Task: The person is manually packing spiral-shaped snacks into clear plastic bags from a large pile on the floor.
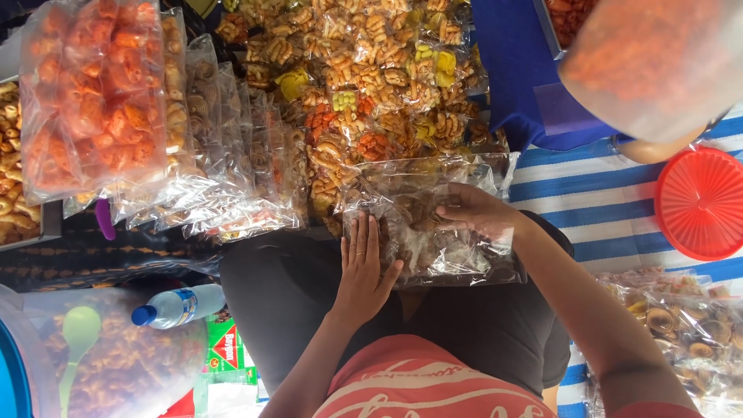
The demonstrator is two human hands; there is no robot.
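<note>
while both hands work at the person's lap, they rest on a clear plastic bag of brown snacks [433,232] lying across the dark-trousered thighs. the left hand [362,267] lies flat with its fingers together and stretched out, pressing on the near left edge of the bag; a ring sits on one finger. the right hand [474,210] is curled over the top of the bag, fingers bent and closed on the plastic near its far right side. just beyond both hands spreads a heap of small packets of twisted snacks [364,70], tan with yellow, green and orange pieces. further to the left of the left hand stands a row of clear packets [224,155], with a large bag of orange crackers [93,101] past them. near the left forearm lies a water bottle with a blue cap [178,306]. well to the right of the right hand sits a red plastic lid [700,203] on a blue and white striped cloth [596,201].
</note>
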